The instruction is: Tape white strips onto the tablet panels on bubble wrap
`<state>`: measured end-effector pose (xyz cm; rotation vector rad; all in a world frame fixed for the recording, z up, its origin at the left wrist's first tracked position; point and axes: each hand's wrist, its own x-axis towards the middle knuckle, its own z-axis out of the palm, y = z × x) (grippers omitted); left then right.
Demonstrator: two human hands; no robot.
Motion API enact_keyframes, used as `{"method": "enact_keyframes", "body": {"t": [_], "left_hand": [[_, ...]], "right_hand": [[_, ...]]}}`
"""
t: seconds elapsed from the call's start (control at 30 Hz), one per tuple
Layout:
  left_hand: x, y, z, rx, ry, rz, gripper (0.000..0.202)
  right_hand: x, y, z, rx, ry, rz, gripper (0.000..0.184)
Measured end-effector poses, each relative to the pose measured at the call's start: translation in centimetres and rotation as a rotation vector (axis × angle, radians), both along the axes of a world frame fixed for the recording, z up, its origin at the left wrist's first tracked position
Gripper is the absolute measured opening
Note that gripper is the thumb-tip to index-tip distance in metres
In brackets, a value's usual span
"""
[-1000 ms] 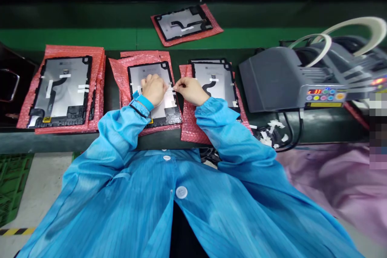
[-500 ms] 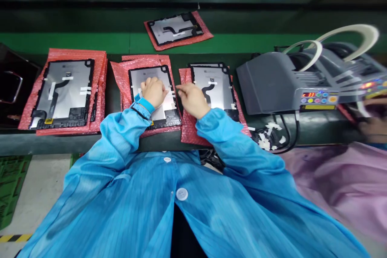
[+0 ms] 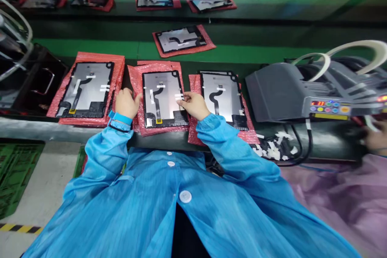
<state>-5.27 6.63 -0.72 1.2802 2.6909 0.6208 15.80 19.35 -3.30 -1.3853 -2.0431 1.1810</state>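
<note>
The middle panel (image 3: 163, 98) lies flat on a pink bubble sheet (image 3: 136, 84) on the dark bench (image 3: 30, 131), right in front of the person in the blue coat. The left hand (image 3: 126, 104) rests at the left edge of the panel, on the pink sheet, with its fingers curled loosely and holding nothing that shows. The right hand (image 3: 195, 105) sits at the right edge of the panel, and its fingertips (image 3: 183, 97) press down on a small white tape strip (image 3: 179, 96) stuck there (whether they pinch it or just push on it is hard to tell).

Left of the middle panel lies another panel (image 3: 87, 94) on a pink stack. Right of it lies a third panel (image 3: 222, 98), also on pink. Farther right stands a grey tape machine (image 3: 290, 90) with coloured buttons, and white scraps (image 3: 272, 149) lie near its cables. Behind the middle panel, on the green belt (image 3: 256, 53), one more panel (image 3: 181, 40) rests on pink. Far to the right, another person's hand (image 3: 375, 139) shows at the edge.
</note>
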Motion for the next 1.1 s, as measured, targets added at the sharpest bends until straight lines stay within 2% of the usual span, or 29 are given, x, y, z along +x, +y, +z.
{"method": "enact_keyframes", "body": {"t": [0.1,0.23,0.27,0.37,0.43,0.53,0.67,0.77,0.87,0.93,1.0,1.1], "left_hand": [[-0.4,-1.0,-1.0,-0.041,-0.112,0.016,0.019],[-0.4,-0.8,-1.2,-0.002,-0.084,-0.039,0.021],[-0.5,-0.8,-1.2,0.000,-0.074,-0.050,0.024],[-0.9,-0.8,-1.4,-0.008,-0.080,-0.055,0.029],[-1.1,-0.8,-1.5,-0.006,-0.095,-0.050,0.028],[-1.0,-0.8,-1.3,0.001,-0.131,-0.011,0.026],[-0.3,-0.6,-0.6,-0.021,-0.184,0.067,0.020],[1.0,-0.7,-0.1,-0.011,-0.169,0.071,0.018],[1.7,-1.0,1.4,-0.016,-0.193,0.072,0.016],[0.7,-1.2,3.2,-0.003,-0.206,0.086,0.017],[-1.8,-1.8,5.8,0.038,-0.154,0.107,0.019],[-7.9,-3.1,9.5,0.054,-0.003,0.172,0.021]], "right_hand": [[-0.6,-0.3,-0.2,-0.063,0.123,-0.067,0.025],[-1.7,-0.7,0.4,0.119,0.224,-0.103,0.027],[-2.0,-0.7,0.7,0.130,0.204,-0.076,0.027],[-3.3,-0.1,1.6,0.018,0.022,0.014,0.021],[-4.0,0.6,2.2,0.020,-0.135,-0.017,0.017],[-4.8,1.7,2.7,0.107,-0.322,-0.072,0.008],[-5.6,1.9,3.4,0.078,-0.414,0.010,0.021],[-5.2,1.0,4.3,0.116,-0.428,0.019,0.017],[-4.3,0.5,5.7,0.181,-0.335,-0.026,0.015],[-4.5,0.7,7.0,0.187,-0.148,-0.050,0.016],[-6.4,0.9,8.3,0.141,0.081,-0.023,0.017],[-12.1,-0.1,9.6,-0.023,0.325,0.071,0.017]]}}
